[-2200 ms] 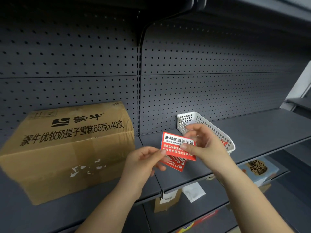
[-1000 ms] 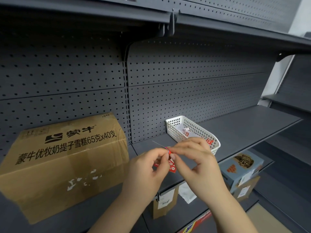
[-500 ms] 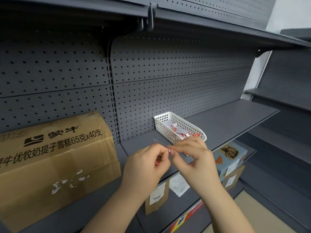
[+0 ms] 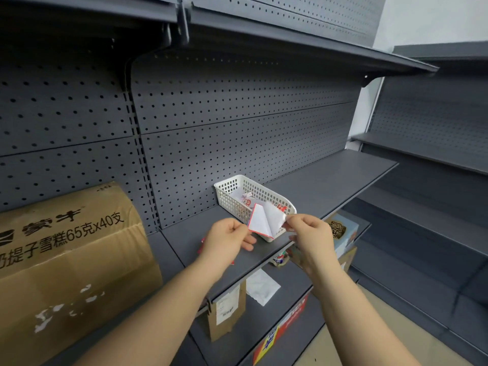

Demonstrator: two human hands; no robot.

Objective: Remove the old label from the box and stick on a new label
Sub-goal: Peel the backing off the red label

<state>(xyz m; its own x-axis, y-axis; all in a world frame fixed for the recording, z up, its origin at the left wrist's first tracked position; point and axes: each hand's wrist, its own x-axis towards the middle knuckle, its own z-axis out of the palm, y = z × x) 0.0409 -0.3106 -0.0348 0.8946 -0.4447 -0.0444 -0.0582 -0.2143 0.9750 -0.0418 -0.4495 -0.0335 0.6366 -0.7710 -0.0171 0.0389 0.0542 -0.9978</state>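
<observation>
A brown cardboard box with black print stands on the dark shelf at the left. White torn label remnants mark its front face. In front of the white basket, my left hand pinches the left corner of a red-edged label whose white back faces me. My right hand pinches the sheet's right edge, and the two layers are spread apart in a V. Red paper edges stick out from under my left hand.
The basket holds several red and white labels. A perforated grey back panel rises behind the shelf and another shelf hangs overhead. On the lower shelf lie small cartons, a white sheet and a blue box.
The label was pinched edge-on between both hands; now my hands have drawn apart and its layers are peeled open, white side showing. The view has swung right, and the box sits further left.
</observation>
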